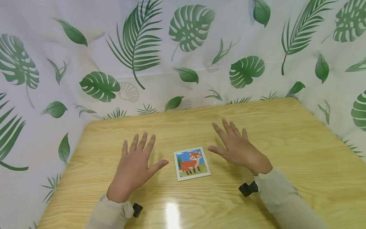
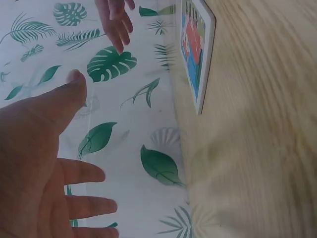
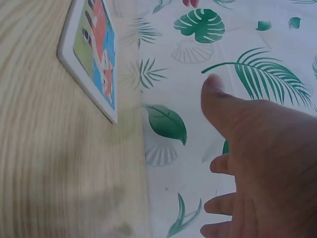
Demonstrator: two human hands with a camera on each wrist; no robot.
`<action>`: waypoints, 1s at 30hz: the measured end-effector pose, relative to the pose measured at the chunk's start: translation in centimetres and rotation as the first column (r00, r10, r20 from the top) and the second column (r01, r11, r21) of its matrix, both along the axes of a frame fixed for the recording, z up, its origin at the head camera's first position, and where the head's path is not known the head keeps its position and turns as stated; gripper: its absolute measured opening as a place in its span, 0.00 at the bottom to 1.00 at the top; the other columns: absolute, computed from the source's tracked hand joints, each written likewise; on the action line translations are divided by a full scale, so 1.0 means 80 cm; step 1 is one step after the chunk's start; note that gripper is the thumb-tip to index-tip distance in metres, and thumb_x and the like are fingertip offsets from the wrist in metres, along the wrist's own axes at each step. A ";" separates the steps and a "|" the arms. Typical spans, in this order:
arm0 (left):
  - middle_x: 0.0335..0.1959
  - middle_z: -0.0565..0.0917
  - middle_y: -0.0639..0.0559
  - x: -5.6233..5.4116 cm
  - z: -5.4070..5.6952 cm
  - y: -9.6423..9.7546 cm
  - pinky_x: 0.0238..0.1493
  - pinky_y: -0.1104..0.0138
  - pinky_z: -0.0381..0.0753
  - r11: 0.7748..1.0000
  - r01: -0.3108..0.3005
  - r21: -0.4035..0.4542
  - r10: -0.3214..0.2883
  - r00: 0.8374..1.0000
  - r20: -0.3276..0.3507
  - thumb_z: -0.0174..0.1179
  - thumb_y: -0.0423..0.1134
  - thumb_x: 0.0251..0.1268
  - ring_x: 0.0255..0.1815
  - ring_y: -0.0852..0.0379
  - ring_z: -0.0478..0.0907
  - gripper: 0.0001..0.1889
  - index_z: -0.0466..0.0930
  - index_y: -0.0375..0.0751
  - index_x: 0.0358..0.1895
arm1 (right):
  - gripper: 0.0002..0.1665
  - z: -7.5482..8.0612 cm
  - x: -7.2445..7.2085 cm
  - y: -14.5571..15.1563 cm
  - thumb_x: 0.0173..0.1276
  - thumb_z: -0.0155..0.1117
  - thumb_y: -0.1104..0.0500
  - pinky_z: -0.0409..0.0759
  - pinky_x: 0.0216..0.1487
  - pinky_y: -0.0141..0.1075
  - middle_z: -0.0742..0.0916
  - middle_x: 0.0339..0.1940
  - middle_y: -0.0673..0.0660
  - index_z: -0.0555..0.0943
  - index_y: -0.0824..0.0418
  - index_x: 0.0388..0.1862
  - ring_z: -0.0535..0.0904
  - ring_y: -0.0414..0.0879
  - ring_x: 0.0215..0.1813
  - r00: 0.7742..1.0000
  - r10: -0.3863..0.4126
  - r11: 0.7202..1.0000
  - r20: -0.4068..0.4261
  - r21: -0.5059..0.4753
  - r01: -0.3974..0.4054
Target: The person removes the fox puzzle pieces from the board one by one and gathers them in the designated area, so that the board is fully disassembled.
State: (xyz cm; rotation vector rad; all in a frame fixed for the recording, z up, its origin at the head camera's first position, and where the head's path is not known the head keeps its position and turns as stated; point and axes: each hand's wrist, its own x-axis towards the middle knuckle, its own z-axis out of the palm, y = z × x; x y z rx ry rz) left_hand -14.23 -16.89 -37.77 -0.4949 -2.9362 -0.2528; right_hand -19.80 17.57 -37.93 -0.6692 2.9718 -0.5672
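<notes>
A square fox picture puzzle with a pale border lies flat on the wooden table. Its picture has an orange fox on green ground under a blue sky. To its left my left hand hovers over the table, fingers spread and holding nothing. On the other side my right hand is likewise spread above the wood, thumb toward the picture but apart from it. Both wrist views show the puzzle edge-on, as in the left wrist view and the right wrist view, with neither hand touching it.
A white cloth printed with green leaves hangs behind the table and along its sides. Dark wrist devices sit at both sleeve cuffs. A bright glare spot shows near the table's front.
</notes>
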 end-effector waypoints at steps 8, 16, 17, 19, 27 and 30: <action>0.70 0.76 0.37 -0.002 -0.017 0.024 0.69 0.39 0.69 0.988 0.154 0.018 -0.154 0.988 0.019 0.62 0.64 0.70 0.71 0.34 0.71 0.37 0.79 0.38 0.68 | 0.43 -0.012 -0.003 -0.042 0.74 0.65 0.38 0.57 0.72 0.70 0.67 0.78 0.71 0.71 0.63 0.77 0.63 0.71 0.77 0.990 0.109 0.992 -0.091 0.074 -0.103; 0.69 0.78 0.38 -0.013 -0.033 0.049 0.66 0.41 0.73 0.982 0.186 -0.034 -0.181 0.976 0.118 0.65 0.67 0.65 0.69 0.36 0.73 0.39 0.79 0.38 0.67 | 0.30 -0.020 -0.004 -0.089 0.73 0.70 0.47 0.82 0.50 0.47 0.83 0.53 0.61 0.81 0.66 0.63 0.81 0.52 0.48 0.972 0.225 0.973 -0.062 0.065 -0.221; 0.69 0.77 0.38 -0.015 -0.035 0.050 0.66 0.42 0.73 0.982 0.185 -0.040 -0.178 0.975 0.130 0.65 0.68 0.64 0.70 0.36 0.73 0.40 0.79 0.38 0.67 | 0.29 -0.021 -0.004 -0.094 0.73 0.71 0.48 0.83 0.46 0.43 0.82 0.51 0.60 0.81 0.66 0.63 0.80 0.49 0.44 0.970 0.238 0.971 -0.041 0.043 -0.236; 0.70 0.76 0.39 -0.017 -0.037 0.050 0.65 0.42 0.74 0.983 0.179 -0.049 -0.169 0.973 0.160 0.65 0.70 0.62 0.70 0.37 0.73 0.43 0.78 0.39 0.68 | 0.27 -0.024 -0.006 -0.103 0.73 0.71 0.51 0.81 0.41 0.38 0.80 0.48 0.59 0.80 0.66 0.63 0.78 0.44 0.38 0.967 0.253 0.968 0.012 -0.005 -0.253; 0.73 0.74 0.41 -0.020 -0.044 0.048 0.62 0.42 0.76 0.985 0.160 -0.070 -0.142 0.967 0.212 0.65 0.74 0.56 0.71 0.39 0.72 0.48 0.75 0.44 0.72 | 0.24 -0.035 -0.015 -0.130 0.73 0.71 0.56 0.81 0.47 0.41 0.78 0.49 0.56 0.80 0.58 0.65 0.76 0.45 0.41 0.955 0.264 0.964 0.136 -0.054 -0.259; 0.73 0.74 0.41 -0.018 -0.042 0.048 0.61 0.41 0.77 0.986 0.155 -0.066 -0.137 0.966 0.217 0.66 0.74 0.56 0.71 0.39 0.72 0.47 0.75 0.44 0.72 | 0.22 -0.036 -0.017 -0.134 0.73 0.71 0.56 0.81 0.46 0.42 0.78 0.49 0.57 0.80 0.56 0.64 0.76 0.46 0.39 0.951 0.270 0.963 0.154 -0.039 -0.267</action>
